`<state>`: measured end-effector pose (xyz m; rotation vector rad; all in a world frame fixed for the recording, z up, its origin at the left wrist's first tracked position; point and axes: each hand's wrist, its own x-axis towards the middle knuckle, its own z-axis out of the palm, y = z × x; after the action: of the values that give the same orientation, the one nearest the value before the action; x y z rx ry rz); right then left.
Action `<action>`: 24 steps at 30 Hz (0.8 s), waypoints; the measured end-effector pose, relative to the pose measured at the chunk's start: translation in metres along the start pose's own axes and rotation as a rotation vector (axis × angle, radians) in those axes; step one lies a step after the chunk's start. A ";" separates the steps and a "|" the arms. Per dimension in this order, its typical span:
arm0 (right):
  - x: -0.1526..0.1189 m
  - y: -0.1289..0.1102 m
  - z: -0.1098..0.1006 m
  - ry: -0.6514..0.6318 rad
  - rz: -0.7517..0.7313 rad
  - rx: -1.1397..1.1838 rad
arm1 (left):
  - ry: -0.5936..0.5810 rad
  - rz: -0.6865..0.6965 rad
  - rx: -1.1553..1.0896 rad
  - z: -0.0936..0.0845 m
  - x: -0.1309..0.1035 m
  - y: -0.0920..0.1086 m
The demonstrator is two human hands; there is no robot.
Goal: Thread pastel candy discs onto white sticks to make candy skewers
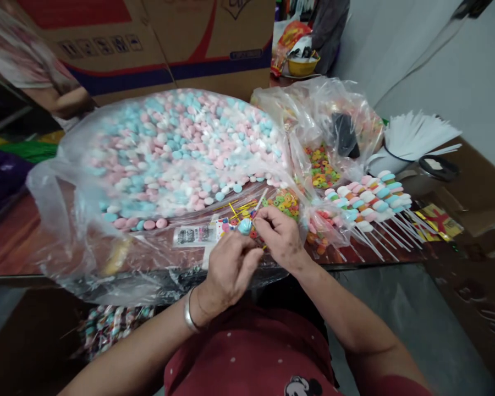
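Near the table's front edge, a candy skewer (244,226) in a printed clear bag shows a blue candy at its end, and a white stick (261,199) rises beside it. My left hand (230,268) is closed around the bagged part, hiding most of it. The fingers of my right hand (279,235) pinch together where the candy meets the stick. Just beyond lie several yellow twist ties (243,208) and ring-shaped candies (286,203). Left of my left hand lies a flat printed bag (193,235).
A large clear bag of pink, blue and white candies (185,143) covers the table's left and middle. At right are stacked candy skewers (369,201), a mug (385,164) of white sticks and bagged ring candies (322,165). Behind stands a cardboard box (169,49); another person's arm (66,102) reaches in.
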<state>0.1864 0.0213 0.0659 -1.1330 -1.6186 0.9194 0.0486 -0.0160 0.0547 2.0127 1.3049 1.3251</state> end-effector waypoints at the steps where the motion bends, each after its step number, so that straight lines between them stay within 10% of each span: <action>1: -0.003 -0.003 0.002 0.022 -0.037 0.019 | -0.026 -0.167 -0.170 -0.002 0.002 0.001; 4: -0.013 -0.015 0.012 0.031 -0.146 0.035 | 0.032 -0.488 -0.636 -0.017 0.011 0.002; 7: -0.018 -0.021 0.021 -0.026 -0.108 0.116 | 0.109 -0.364 -0.841 -0.043 0.017 0.001; 10: -0.019 -0.021 0.029 0.023 -0.099 0.110 | -0.038 -0.284 -0.758 -0.067 0.011 -0.008; 15: -0.032 -0.020 0.053 -0.108 -0.155 0.188 | -0.160 -0.571 -0.524 -0.071 -0.018 -0.020; 21: -0.054 -0.018 0.086 -0.474 0.293 0.538 | 0.397 -0.698 -0.548 -0.050 -0.049 0.000; 24: -0.055 -0.017 0.084 -0.696 0.226 0.422 | 0.613 -0.612 -0.314 -0.062 -0.055 -0.002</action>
<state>0.1097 -0.0416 0.0424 -0.7380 -1.7122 1.8547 -0.0129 -0.0721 0.0552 0.8983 1.6480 1.7328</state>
